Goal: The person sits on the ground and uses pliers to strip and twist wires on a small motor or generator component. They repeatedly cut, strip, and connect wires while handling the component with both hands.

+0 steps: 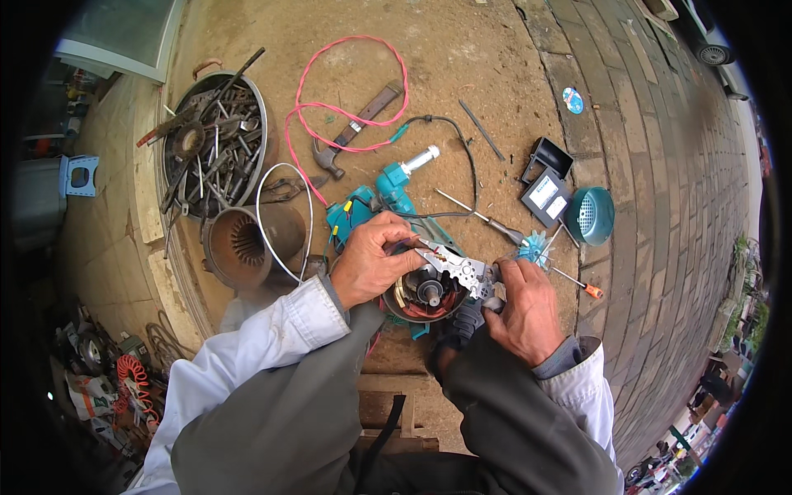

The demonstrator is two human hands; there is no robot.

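My right hand (523, 312) is closed around a silver wire stripper (462, 268), whose flat jaws have notches and holes. The jaws point left, toward the fingertips of my left hand (371, 260). Those fingers pinch a thin wire (422, 245) at the jaws; its end is hard to make out. Just below the stripper sits an open round motor housing (429, 295), with a central shaft and reddish windings, between my knees. Beyond my hands lies a teal power tool body (351, 216) with loose wires. A teal part with a silver tube (404, 177) is beside it.
At the left stand a basin of metal tools (266, 136) and a rusty stator cylinder (239, 246). A hammer (355, 132) and pink cable (363, 38) lie ahead. Rightward are screwdrivers (499, 229), a blue fan (535, 247), a black case (546, 196) and a teal perforated cover (592, 216).
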